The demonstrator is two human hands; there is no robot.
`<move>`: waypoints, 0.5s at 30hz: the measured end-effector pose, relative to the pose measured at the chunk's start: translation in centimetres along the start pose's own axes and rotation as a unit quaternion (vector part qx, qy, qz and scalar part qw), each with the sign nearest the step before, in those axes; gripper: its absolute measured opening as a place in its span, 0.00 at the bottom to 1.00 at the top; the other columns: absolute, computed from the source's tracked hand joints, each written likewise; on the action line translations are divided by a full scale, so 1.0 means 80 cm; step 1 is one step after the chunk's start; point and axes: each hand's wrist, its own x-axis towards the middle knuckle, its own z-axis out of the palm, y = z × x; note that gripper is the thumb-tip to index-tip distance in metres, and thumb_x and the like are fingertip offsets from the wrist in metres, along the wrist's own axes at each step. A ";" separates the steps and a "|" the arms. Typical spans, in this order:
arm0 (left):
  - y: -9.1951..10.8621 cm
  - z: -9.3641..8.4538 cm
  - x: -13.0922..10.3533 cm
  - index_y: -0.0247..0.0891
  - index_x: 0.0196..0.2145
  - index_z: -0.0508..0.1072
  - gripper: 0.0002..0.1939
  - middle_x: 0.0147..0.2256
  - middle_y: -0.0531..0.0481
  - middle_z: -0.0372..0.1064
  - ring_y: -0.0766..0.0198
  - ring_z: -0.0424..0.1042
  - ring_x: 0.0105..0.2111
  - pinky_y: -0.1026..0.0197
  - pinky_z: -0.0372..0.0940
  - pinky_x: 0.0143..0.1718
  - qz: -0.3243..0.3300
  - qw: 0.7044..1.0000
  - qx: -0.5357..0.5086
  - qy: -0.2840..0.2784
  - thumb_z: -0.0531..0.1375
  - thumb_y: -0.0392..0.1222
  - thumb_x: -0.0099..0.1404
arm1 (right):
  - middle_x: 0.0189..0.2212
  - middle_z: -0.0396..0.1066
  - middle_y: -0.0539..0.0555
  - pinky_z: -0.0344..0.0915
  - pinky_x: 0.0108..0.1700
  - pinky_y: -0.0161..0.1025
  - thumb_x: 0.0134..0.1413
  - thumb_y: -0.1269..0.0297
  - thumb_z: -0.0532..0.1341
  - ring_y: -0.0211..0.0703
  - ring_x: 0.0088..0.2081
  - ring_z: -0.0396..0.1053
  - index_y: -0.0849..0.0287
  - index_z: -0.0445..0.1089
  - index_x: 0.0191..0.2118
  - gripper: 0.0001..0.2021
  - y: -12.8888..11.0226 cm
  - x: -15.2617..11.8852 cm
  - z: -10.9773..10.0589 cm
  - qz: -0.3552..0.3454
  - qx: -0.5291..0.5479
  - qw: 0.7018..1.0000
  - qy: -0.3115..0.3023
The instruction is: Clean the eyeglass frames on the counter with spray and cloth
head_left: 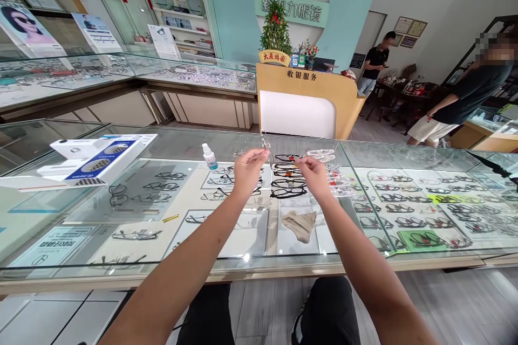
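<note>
My left hand [247, 170] is raised over the glass counter, thumb and fingers pinched on a thin, clear-looking pair of glasses [264, 139]. To its right, my right hand [314, 173] is also closed in a pinch, at what seems the other side of the same glasses; their outline is faint against the display. Below the hands, dark-framed glasses [288, 192] lie in a column inside the case. A crumpled beige cloth [300, 225] rests on the glass nearer me. Left of my left hand stands a small white spray bottle [209, 157] with a blue label.
An open white and blue box [101, 164] lies on the counter at the left. Yellow strips [170, 218] are nearer the middle. Beyond stands a wooden cashier desk [343, 78] with a plant [275, 32]. Two people are at the right, one standing near another display case.
</note>
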 end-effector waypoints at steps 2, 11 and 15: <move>-0.001 0.001 -0.004 0.41 0.38 0.86 0.15 0.44 0.44 0.84 0.53 0.80 0.48 0.54 0.72 0.50 0.056 0.998 0.041 -0.003 0.72 0.56 0.66 | 0.19 0.50 0.42 0.48 0.31 0.41 0.60 0.43 0.68 0.38 0.25 0.46 0.56 0.82 0.44 0.20 -0.005 -0.009 0.005 -0.048 -0.023 0.997 -0.047; -0.006 0.004 -0.015 0.43 0.39 0.85 0.07 0.43 0.48 0.84 0.57 0.82 0.45 0.56 0.74 0.46 0.201 0.969 0.143 -0.025 0.69 0.48 0.73 | 0.23 0.50 0.41 0.52 0.35 0.40 0.65 0.53 0.63 0.38 0.27 0.48 0.60 0.76 0.69 0.31 0.005 -0.020 0.018 -0.105 -0.070 0.983 -0.133; -0.004 0.005 -0.016 0.44 0.39 0.86 0.06 0.43 0.48 0.84 0.57 0.82 0.46 0.56 0.75 0.48 0.214 0.966 0.145 -0.032 0.69 0.46 0.73 | 0.23 0.49 0.41 0.51 0.34 0.39 0.66 0.55 0.63 0.38 0.27 0.47 0.60 0.76 0.70 0.30 0.007 -0.018 0.018 -0.108 -0.072 0.983 -0.130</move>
